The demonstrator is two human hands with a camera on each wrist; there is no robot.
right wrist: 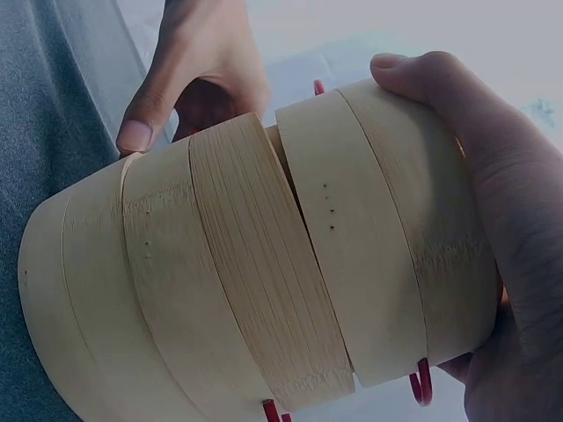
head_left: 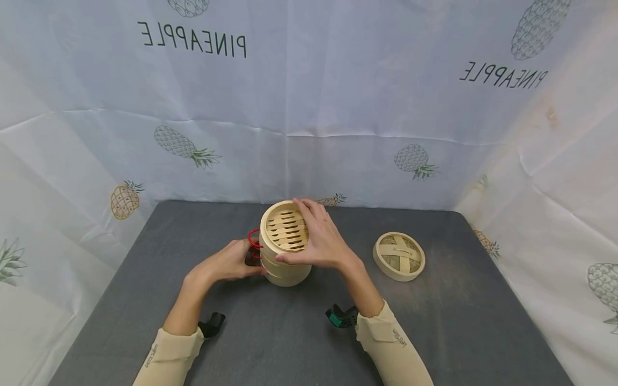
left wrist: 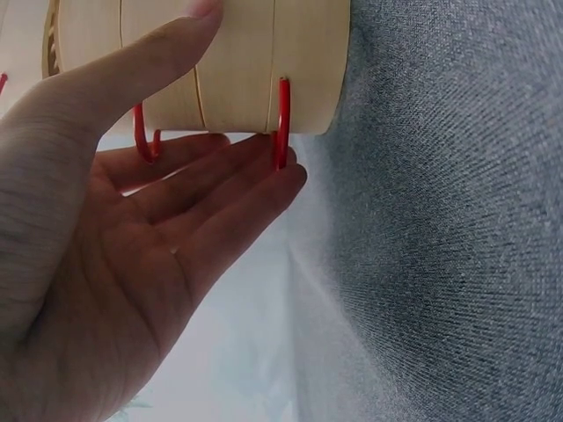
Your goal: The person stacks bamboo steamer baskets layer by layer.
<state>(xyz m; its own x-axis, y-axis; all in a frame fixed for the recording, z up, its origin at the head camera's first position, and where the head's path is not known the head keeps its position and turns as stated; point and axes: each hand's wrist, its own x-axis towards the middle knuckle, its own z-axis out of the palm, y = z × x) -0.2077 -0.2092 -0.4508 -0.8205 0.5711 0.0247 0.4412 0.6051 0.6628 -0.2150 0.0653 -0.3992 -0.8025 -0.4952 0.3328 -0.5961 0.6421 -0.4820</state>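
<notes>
A stack of round bamboo steamer baskets stands on the dark cloth in the middle of the head view. The upper basket (right wrist: 361, 220) shows a slatted face (head_left: 286, 228) on top, and my right hand (head_left: 325, 236) grips it across its rim, thumb on the near side. In the right wrist view a narrow wedge gap shows between it and the lower basket (right wrist: 242, 237). My left hand (head_left: 232, 262) holds the lower part from the left, thumb on the near wall and fingers by the red loops (left wrist: 282, 123). The right fingertips are partly hidden.
A round bamboo lid (head_left: 399, 256) with crossed strips lies on the right of the dark table (head_left: 270, 343). White pineapple-print curtains (head_left: 314, 96) hang behind the table and along both sides. Black wrist devices (head_left: 212, 325) sit at both sleeves.
</notes>
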